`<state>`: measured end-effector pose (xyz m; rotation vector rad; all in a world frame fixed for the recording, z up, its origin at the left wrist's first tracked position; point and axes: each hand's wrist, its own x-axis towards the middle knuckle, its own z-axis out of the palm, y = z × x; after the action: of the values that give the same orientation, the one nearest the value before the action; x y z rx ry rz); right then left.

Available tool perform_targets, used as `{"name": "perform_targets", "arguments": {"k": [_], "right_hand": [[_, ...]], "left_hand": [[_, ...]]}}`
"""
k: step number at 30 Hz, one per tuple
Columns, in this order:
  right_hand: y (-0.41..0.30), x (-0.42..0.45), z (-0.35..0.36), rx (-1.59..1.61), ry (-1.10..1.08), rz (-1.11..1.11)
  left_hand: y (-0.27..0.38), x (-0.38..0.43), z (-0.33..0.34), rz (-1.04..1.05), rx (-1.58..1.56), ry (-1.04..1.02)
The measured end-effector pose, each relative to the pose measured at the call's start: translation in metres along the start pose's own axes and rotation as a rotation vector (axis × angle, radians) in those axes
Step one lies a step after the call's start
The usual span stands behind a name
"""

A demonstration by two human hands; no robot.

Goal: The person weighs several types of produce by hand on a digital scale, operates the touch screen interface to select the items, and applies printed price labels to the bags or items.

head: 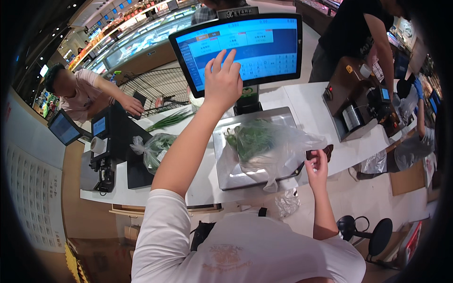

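Observation:
My left hand (223, 83) is raised in front of a touchscreen (244, 76) on a stand, its fingertips over the lit display. It holds nothing. Below the screen, a clear plastic bag (283, 141) with green peppers (260, 139) in it lies on a steel scale plate (223, 169). My right hand (317, 168) is beside the bag's loose right end, fingers bent and apart, with nothing seen in them. Just behind those fingers lies a dark brown object (329, 152), partly hidden. Left of my forearm is a tied bag of leafy greens (155, 150).
Green onions (170, 120) lie at the counter's far edge, near a shopping cart (152, 85). A black label-printing scale (116, 134) stands left; a brown device housing (350, 102) stands right. One person (81, 90) reaches across at left; another (347, 35) stands at right.

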<state>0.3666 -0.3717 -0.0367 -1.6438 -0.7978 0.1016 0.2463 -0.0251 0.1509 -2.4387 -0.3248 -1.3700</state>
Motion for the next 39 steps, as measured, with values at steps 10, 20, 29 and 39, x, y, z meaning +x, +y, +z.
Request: {"name": "perform_targets", "arguments": {"k": [10,20,29,39], "right_hand": [[-0.074,0.035,-0.004,-0.304,0.078,-0.804],[-0.132,0.057,-0.006,-0.557,-0.418,-0.727],[-0.113,0.043,-0.061,0.253,-0.497,-0.488],[-0.008,0.033,-0.035,0.203,-0.133,0.027]], "left_hand": [[0.115,-0.031,-0.128,-0.271,-0.449,-0.800],[0.089,-0.039,-0.162,-0.730,-0.683,-0.804],[0.047,-0.037,-0.144,-0.714,-0.628,-0.310],[-0.005,0.004,-0.011,0.090,0.173,-0.118]]}}
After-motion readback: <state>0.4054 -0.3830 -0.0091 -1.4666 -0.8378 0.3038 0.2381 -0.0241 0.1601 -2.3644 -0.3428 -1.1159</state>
